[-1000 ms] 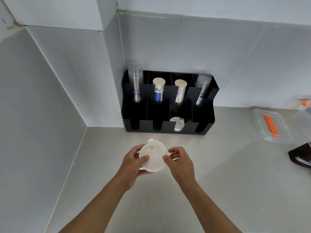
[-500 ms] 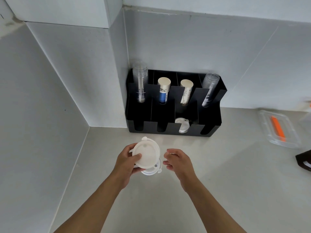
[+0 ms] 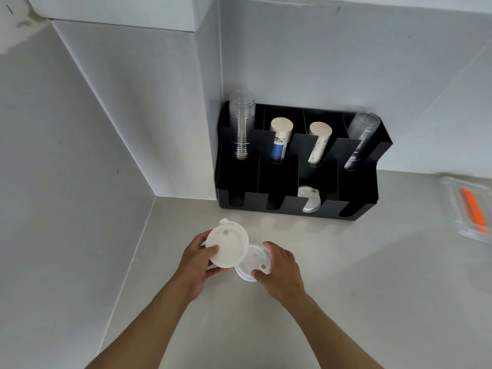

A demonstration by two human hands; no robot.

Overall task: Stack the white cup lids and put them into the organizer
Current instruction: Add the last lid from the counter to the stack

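My left hand holds a stack of white cup lids tilted up above the counter. Just to its right, my right hand grips a second small stack of white lids low over the counter, partly under the first stack. The black organizer stands against the back wall beyond my hands. A few white lids lean in its third front slot from the left.
The organizer's rear slots hold clear plastic cups, two sleeves of paper cups and more clear cups. A clear plastic box with an orange item sits at the right. Walls close in at the left.
Both hands held one stack together; my left hand then kept it and lifted it left, while my right hand let go and closed on a second stack of lids on the counter.
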